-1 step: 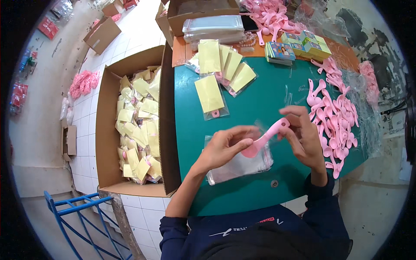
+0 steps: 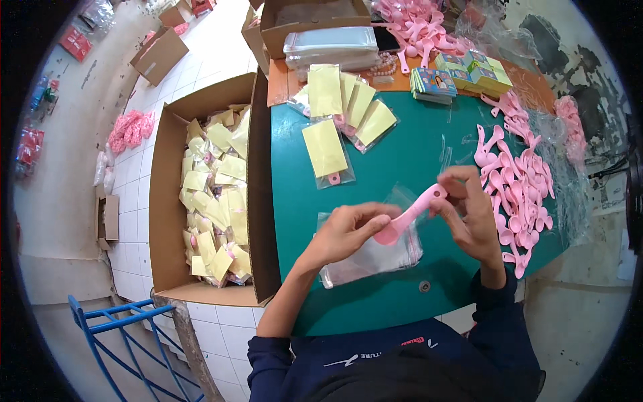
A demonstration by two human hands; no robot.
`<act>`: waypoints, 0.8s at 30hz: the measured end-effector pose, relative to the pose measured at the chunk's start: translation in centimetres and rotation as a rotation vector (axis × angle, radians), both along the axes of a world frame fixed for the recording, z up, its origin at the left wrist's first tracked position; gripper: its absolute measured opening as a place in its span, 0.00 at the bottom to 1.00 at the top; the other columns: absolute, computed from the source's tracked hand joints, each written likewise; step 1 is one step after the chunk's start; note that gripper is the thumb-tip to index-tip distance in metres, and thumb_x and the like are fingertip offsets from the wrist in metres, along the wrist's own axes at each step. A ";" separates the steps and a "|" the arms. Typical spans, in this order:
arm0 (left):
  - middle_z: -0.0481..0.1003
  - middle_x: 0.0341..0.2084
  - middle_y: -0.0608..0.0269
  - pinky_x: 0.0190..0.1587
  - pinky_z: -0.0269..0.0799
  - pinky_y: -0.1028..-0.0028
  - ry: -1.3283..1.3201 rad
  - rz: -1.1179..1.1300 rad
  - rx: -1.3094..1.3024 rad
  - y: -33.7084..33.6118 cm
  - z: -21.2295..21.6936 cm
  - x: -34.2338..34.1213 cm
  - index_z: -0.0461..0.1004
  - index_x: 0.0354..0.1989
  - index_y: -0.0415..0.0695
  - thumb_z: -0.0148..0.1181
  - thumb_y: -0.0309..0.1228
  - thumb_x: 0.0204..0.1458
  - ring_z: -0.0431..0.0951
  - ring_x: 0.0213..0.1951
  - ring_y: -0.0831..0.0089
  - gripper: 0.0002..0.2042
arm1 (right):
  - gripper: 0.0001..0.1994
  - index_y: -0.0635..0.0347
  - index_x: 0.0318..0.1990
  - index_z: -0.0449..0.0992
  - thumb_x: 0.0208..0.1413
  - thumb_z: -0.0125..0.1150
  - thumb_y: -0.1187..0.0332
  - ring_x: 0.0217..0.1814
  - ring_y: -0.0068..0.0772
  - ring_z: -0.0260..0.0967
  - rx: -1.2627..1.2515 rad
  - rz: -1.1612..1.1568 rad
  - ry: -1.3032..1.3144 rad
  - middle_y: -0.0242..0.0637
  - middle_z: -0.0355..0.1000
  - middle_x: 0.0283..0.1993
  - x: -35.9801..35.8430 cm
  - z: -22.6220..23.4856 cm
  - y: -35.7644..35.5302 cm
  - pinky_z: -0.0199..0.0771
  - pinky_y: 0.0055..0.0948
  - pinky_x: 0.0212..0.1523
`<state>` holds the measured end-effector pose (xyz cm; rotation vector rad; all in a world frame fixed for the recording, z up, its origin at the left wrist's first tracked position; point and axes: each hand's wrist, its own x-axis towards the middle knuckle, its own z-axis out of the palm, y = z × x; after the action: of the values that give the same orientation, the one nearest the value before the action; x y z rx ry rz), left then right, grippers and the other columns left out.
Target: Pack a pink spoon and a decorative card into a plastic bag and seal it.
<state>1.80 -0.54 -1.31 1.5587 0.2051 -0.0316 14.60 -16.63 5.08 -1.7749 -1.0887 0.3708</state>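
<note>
A pink plastic spoon (image 2: 410, 216) is held slantwise between my hands above the green table. My left hand (image 2: 351, 231) is closed at its bowl end, thumb along the bowl. At the other end, my right hand (image 2: 462, 208) pinches about the handle tip, which has a hole in it. Clear plastic film (image 2: 402, 194) shows just behind the spoon; whether it wraps the spoon I cannot tell. Beneath my hands lies a stack of clear plastic bags (image 2: 365, 264). A heap of loose pink spoons (image 2: 516, 181) covers the table's right side.
Several packed bags with pale yellow cards (image 2: 325, 147) lie at the table's far left. A large cardboard box (image 2: 161, 221) full of similar packs stands left of the table (image 2: 355, 308). Card stacks (image 2: 434, 84), clear bags (image 2: 330, 43) and more spoons (image 2: 418, 30) sit along the back.
My hands and the spoon stay in almost the same place. The clear film behind the spoon shows a little more plainly.
</note>
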 end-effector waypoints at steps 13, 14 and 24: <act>0.77 0.33 0.55 0.38 0.70 0.77 -0.403 0.000 -0.210 1.3 1.7 -1.9 0.76 0.35 0.36 0.45 0.36 0.57 0.76 0.34 0.73 0.16 | 0.19 0.65 0.35 0.73 0.50 0.55 0.54 0.43 0.45 0.67 -0.761 -0.400 -0.730 0.46 0.69 0.41 24.1 -5.0 8.7 0.66 0.35 0.39; 0.77 0.32 0.55 0.38 0.70 0.77 -0.405 -0.018 -0.185 1.6 1.4 -2.4 0.76 0.34 0.36 0.46 0.38 0.56 0.76 0.34 0.73 0.17 | 0.19 0.65 0.35 0.73 0.50 0.55 0.54 0.43 0.45 0.67 -0.748 -0.394 -0.730 0.46 0.69 0.41 25.1 -7.1 8.9 0.66 0.35 0.39; 0.75 0.34 0.50 0.39 0.74 0.71 -0.394 -0.127 -0.536 -0.3 1.1 -3.0 0.73 0.38 0.33 0.46 0.44 0.55 0.77 0.38 0.64 0.22 | 0.16 0.64 0.40 0.72 0.48 0.57 0.62 0.41 0.44 0.68 -0.367 -0.762 -0.725 0.44 0.70 0.41 26.1 -8.2 7.8 0.66 0.38 0.40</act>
<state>-1.24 -0.84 -0.17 1.0134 -0.2027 0.1128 40.73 -8.87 -3.11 -2.5872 -0.7265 -0.6218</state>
